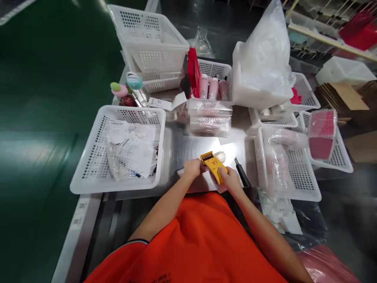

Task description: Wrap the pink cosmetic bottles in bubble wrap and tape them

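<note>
Nearest, an orange shirt (203,243) is filling the foreground, and beyond it the right hand (231,181) is gripping the yellow tool (218,167), which is tilting over the near part of the metal tabletop (179,145). The left hand (193,169) is curling its fingers at the tool's dark-edged front end; whether they are pinching anything is impossible to tell. A white sheet (203,184) is lying partly hidden beneath both hands, and a black cutter (242,173) is lying just beside the right hand, crowding that side. A paper-filled basket (118,188) is flanking the left, while a white basket (316,188) holding bubble-wrapped parcels (279,161) is bounding the right. Farther off, bubble-wrapped packs (209,118) are blocking the way straight ahead, standing before a basket of pink bottles (213,88) and a red item (193,72). Stacked baskets (159,59) are rising to their left, and a white bin (247,92) is bearing a bulging plastic bag (265,51) to their right
</note>
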The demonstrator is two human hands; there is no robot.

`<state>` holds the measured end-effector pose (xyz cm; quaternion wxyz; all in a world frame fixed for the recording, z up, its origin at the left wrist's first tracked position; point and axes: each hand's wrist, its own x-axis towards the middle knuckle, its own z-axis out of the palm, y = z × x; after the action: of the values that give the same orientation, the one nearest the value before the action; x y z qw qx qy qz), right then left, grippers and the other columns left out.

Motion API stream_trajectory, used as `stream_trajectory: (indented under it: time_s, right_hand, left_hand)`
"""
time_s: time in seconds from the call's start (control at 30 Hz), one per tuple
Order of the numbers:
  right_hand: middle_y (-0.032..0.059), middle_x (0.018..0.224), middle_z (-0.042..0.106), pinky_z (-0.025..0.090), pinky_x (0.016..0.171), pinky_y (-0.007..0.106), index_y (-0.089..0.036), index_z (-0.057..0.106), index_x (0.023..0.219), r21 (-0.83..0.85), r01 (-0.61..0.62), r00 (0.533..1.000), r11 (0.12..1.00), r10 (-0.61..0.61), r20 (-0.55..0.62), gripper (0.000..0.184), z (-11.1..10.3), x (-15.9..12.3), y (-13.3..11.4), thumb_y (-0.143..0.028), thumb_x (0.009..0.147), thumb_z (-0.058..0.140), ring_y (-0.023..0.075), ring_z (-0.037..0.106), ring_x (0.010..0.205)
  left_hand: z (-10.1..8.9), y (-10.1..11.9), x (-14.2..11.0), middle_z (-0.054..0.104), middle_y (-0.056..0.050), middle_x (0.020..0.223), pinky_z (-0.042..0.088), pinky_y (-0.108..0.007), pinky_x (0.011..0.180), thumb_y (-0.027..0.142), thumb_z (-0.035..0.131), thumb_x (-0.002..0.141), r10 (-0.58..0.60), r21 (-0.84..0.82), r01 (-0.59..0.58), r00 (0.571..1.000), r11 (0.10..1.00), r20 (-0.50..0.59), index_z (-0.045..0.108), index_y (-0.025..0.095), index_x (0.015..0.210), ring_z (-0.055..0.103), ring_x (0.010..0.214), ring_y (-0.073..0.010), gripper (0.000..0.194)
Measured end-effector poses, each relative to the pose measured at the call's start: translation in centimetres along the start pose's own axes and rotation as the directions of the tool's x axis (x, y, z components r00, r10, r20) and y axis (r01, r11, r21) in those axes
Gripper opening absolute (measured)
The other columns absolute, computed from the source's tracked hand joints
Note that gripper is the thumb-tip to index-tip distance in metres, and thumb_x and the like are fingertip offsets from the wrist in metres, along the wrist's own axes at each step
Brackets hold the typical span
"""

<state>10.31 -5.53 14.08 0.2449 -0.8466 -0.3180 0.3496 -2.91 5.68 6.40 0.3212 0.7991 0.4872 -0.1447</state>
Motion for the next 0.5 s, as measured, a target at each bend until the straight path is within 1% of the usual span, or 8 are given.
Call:
stream_trajectory:
  time_s: [0.03, 0.1, 0.17, 0.2, 0.23, 0.3, 0.4, 0.5]
  right_hand:
    - [0.0053, 0.069, 0.065, 0.039, 0.056, 0.027, -0.021, 0.057, 0.070, 0.043, 0.005, 1.000, 0.999, -0.005, -0.003, 0.035, 0.0, -0.8, 1.0, -0.052, 0.083, 0.047, 0.0184, 0.057, 0.065]
    - [0.0037, 0.065, 0.063, 0.039, 0.054, 0.027, -0.021, 0.057, 0.071, 0.119, 0.017, 1.000, 0.993, -0.017, -0.005, 0.040, 0.0, -2.5, 3.1, -0.058, 0.080, 0.047, 0.0179, 0.055, 0.061]
    - [0.0021, 0.063, 0.061, 0.038, 0.052, 0.027, -0.021, 0.056, 0.072, 0.163, 0.023, 1.000, 0.986, -0.022, -0.003, 0.044, 0.2, -3.9, 5.1, -0.064, 0.079, 0.046, 0.0171, 0.054, 0.059]
    - [0.0017, 0.063, 0.060, 0.038, 0.052, 0.026, -0.021, 0.056, 0.073, 0.176, 0.024, 1.000, 0.984, -0.024, -0.003, 0.045, 0.5, -4.5, 6.0, -0.065, 0.079, 0.046, 0.0168, 0.053, 0.058]
    - [0.0015, 0.063, 0.060, 0.038, 0.052, 0.027, -0.022, 0.055, 0.073, 0.186, 0.022, 1.000, 0.982, -0.021, -0.006, 0.046, 0.9, -4.8, 6.7, -0.066, 0.079, 0.046, 0.0167, 0.053, 0.058]
    - [0.0017, 0.062, 0.060, 0.038, 0.052, 0.027, -0.022, 0.054, 0.071, 0.195, 0.015, 1.000, 0.981, -0.010, -0.028, 0.044, 1.9, -4.9, 7.6, -0.065, 0.078, 0.044, 0.0168, 0.052, 0.058]
    - [0.0025, 0.063, 0.061, 0.038, 0.053, 0.027, -0.023, 0.052, 0.070, 0.196, 0.026, 0.997, 0.980, -0.013, -0.070, 0.041, 3.3, -4.1, 8.0, -0.062, 0.079, 0.042, 0.0174, 0.053, 0.059]
    - [0.0038, 0.067, 0.064, 0.039, 0.055, 0.028, -0.023, 0.054, 0.072, 0.209, 0.051, 0.995, 0.977, -0.031, -0.095, 0.041, 4.2, -3.3, 8.4, -0.061, 0.080, 0.042, 0.0184, 0.055, 0.061]
  left_hand:
    - [0.0, 0.0, 0.1, 0.075, -0.019, 0.116, 0.054, -0.038, 0.089, 0.056, 0.066, 0.085, 0.000, 0.016, 0.000, 1.000, 1.000, 0.005, 0.071, 0.017, 0.113, 0.071, 0.112, -0.0348, 0.048]
    - [-0.1, 0.0, 0.3, 0.074, -0.019, 0.118, 0.055, -0.038, 0.088, 0.059, 0.067, 0.083, 0.006, 0.043, -0.005, 1.000, 0.999, -0.016, 0.064, 0.017, 0.129, 0.070, 0.112, -0.0353, 0.062]
    - [-0.2, -0.2, 0.7, 0.073, -0.019, 0.123, 0.055, -0.040, 0.090, 0.060, 0.069, 0.082, 0.014, 0.064, -0.011, 0.999, 0.998, -0.036, 0.048, 0.019, 0.148, 0.069, 0.115, -0.0366, 0.080]
    - [-0.2, -0.4, 0.9, 0.072, -0.018, 0.126, 0.054, -0.041, 0.091, 0.059, 0.070, 0.082, 0.024, 0.079, -0.021, 0.999, 0.997, -0.037, 0.041, 0.022, 0.154, 0.068, 0.117, -0.0369, 0.086]
    - [-0.2, -0.6, 1.1, 0.072, -0.016, 0.127, 0.054, -0.041, 0.093, 0.058, 0.070, 0.082, 0.042, 0.093, -0.039, 0.999, 0.995, -0.030, 0.037, 0.026, 0.156, 0.067, 0.118, -0.0368, 0.088]
    - [-0.2, -1.1, 1.6, 0.070, -0.014, 0.130, 0.053, -0.041, 0.095, 0.054, 0.071, 0.083, 0.089, 0.123, -0.087, 0.996, 0.989, -0.008, 0.036, 0.031, 0.157, 0.066, 0.120, -0.0359, 0.085]
    - [-0.2, -1.4, 2.2, 0.066, -0.013, 0.134, 0.053, -0.041, 0.095, 0.042, 0.075, 0.081, 0.154, 0.147, -0.155, 0.988, 0.977, 0.017, 0.036, 0.034, 0.157, 0.067, 0.117, -0.0355, 0.086]
    - [-0.3, -1.3, 2.6, 0.061, -0.012, 0.138, 0.053, -0.042, 0.096, 0.034, 0.076, 0.079, 0.214, 0.132, -0.214, 0.977, 0.968, 0.016, 0.045, 0.032, 0.151, 0.068, 0.115, -0.0347, 0.079]
